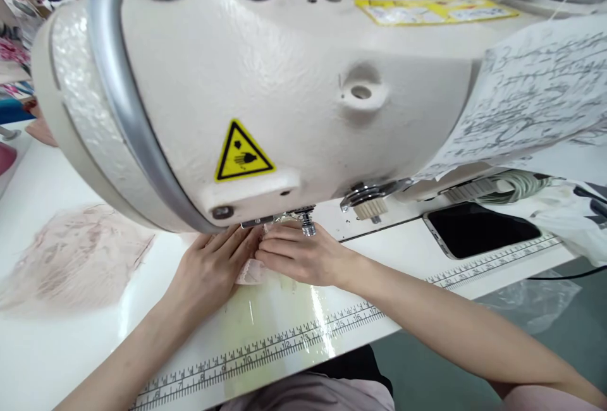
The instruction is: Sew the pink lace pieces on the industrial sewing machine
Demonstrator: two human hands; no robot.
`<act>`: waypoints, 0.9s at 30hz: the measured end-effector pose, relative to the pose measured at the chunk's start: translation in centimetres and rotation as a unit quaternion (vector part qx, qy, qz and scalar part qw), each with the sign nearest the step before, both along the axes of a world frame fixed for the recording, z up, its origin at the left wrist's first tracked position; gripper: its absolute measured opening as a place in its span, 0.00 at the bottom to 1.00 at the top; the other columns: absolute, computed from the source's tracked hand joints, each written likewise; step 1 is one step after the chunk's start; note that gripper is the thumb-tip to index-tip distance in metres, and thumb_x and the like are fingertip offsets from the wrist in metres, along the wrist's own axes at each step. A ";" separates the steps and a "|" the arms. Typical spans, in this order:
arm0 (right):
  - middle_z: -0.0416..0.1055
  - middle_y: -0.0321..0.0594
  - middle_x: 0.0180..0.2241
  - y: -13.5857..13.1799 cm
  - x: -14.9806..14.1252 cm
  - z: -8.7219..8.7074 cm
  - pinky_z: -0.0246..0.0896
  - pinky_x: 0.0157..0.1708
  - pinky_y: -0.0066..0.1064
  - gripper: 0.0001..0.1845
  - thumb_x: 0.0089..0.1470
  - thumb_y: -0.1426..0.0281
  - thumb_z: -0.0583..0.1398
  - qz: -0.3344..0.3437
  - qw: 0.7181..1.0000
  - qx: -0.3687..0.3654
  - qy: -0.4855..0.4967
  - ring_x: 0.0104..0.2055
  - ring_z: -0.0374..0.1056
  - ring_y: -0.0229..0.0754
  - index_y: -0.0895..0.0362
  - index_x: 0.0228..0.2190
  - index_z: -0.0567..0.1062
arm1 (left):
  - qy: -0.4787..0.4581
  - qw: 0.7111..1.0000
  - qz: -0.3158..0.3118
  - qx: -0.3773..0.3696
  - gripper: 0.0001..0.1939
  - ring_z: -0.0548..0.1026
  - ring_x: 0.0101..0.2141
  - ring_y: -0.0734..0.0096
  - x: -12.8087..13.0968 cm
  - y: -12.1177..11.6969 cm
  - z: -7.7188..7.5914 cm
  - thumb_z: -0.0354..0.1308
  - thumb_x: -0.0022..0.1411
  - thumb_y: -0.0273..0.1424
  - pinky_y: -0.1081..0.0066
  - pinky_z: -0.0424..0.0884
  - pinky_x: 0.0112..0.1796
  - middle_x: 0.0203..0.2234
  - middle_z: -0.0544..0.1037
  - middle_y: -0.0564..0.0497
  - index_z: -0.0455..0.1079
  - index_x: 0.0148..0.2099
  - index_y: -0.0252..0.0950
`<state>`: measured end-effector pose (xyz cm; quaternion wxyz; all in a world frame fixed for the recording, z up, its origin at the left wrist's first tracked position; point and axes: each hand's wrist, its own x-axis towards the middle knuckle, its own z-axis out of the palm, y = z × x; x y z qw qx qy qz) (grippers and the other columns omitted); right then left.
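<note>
A cream sewing machine head (265, 82) fills the upper view, with a yellow warning sticker (243, 153) on its front. Under it, both my hands press a small piece of pale pink fabric (250, 270) flat on the white table (57, 348). My left hand (213, 265) lies with fingers stretched toward the needle area. My right hand (303, 253) meets it from the right, fingers flat and together on the fabric beside the presser foot (307, 221). The needle itself is hidden by the machine head.
A heap of pink lacy fabric (76, 259) lies at the left. A dark phone (478, 229) rests at the right beside a coiled cable (507, 186). A printed ruler (265, 348) runs along the table's front edge. Patterned white cloth (531, 95) drapes over the machine.
</note>
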<state>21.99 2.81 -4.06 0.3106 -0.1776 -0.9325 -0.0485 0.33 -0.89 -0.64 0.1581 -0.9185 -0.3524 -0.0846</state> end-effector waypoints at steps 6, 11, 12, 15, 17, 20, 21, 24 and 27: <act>0.75 0.34 0.31 -0.2 -0.1 0.1 0.61 0.30 0.28 0.10 0.60 0.79 0.56 0.006 0.998 0.060 -0.010 0.36 0.67 0.35 0.56 0.33 0.75 | -0.010 1.000 0.003 -0.014 0.23 0.77 0.47 0.55 0.0 0.1 0.0 0.45 0.63 0.19 0.60 0.73 0.40 0.54 0.74 0.35 0.66 0.59 0.24; 0.75 0.31 0.32 0.0 0.3 0.7 0.56 0.29 0.30 0.09 0.60 0.77 0.56 -0.047 0.995 0.084 0.019 0.36 0.67 0.33 0.56 0.34 0.76 | -0.003 1.000 0.001 -0.002 0.22 0.77 0.47 0.52 0.2 -0.1 -0.2 0.46 0.63 0.18 0.58 0.75 0.39 0.53 0.74 0.33 0.67 0.58 0.23; 0.76 0.31 0.35 0.0 0.4 0.8 0.55 0.28 0.30 0.08 0.61 0.77 0.56 -0.068 0.995 0.075 0.014 0.35 0.67 0.32 0.56 0.35 0.76 | -0.003 1.000 0.000 -0.006 0.22 0.77 0.47 0.52 0.1 -0.1 -0.2 0.46 0.63 0.18 0.58 0.75 0.39 0.53 0.74 0.33 0.67 0.58 0.23; 0.78 0.31 0.41 0.1 0.5 0.9 0.53 0.28 0.32 0.08 0.61 0.73 0.57 -0.105 0.994 0.038 0.009 0.33 0.67 0.33 0.55 0.38 0.77 | 0.001 1.000 0.002 -0.018 0.23 0.77 0.47 0.53 -0.4 0.0 -0.3 0.45 0.62 0.17 0.56 0.75 0.41 0.53 0.75 0.34 0.67 0.58 0.24; 0.78 0.32 0.41 0.1 0.5 0.9 0.52 0.28 0.33 0.09 0.61 0.69 0.57 -0.105 0.994 0.020 0.020 0.33 0.68 0.34 0.55 0.38 0.77 | 0.003 1.000 0.004 -0.026 0.25 0.77 0.48 0.53 -0.7 0.0 -0.2 0.45 0.61 0.16 0.55 0.75 0.42 0.53 0.74 0.35 0.66 0.59 0.25; 0.79 0.32 0.40 0.3 0.3 0.8 0.51 0.27 0.34 0.11 0.63 0.66 0.56 -0.110 0.994 0.007 0.025 0.31 0.68 0.34 0.55 0.38 0.77 | 0.005 0.999 0.000 -0.035 0.25 0.76 0.49 0.54 -0.9 0.1 -0.1 0.45 0.62 0.17 0.57 0.74 0.42 0.55 0.74 0.39 0.67 0.59 0.29; 0.79 0.32 0.40 0.3 0.3 0.7 0.51 0.27 0.34 0.11 0.63 0.66 0.56 -0.111 0.994 0.005 0.025 0.31 0.69 0.34 0.55 0.37 0.77 | 0.004 0.999 -0.004 -0.033 0.24 0.76 0.49 0.55 -0.8 0.1 0.0 0.45 0.63 0.17 0.58 0.73 0.41 0.55 0.74 0.40 0.67 0.59 0.31; 0.79 0.32 0.36 0.5 0.4 0.8 0.50 0.26 0.34 0.10 0.62 0.67 0.56 -0.106 0.994 0.006 0.025 0.32 0.69 0.35 0.56 0.35 0.77 | 0.004 1.000 -0.014 -0.017 0.23 0.76 0.50 0.56 -0.5 0.1 0.2 0.45 0.65 0.18 0.60 0.72 0.41 0.56 0.73 0.42 0.66 0.60 0.30; 0.78 0.32 0.34 0.6 0.6 0.9 0.48 0.26 0.33 0.09 0.61 0.70 0.56 -0.096 0.995 0.008 0.012 0.32 0.67 0.35 0.57 0.32 0.77 | -0.001 1.000 -0.016 -0.014 0.24 0.76 0.49 0.57 -0.3 0.1 0.2 0.44 0.64 0.17 0.60 0.72 0.42 0.55 0.73 0.41 0.64 0.61 0.28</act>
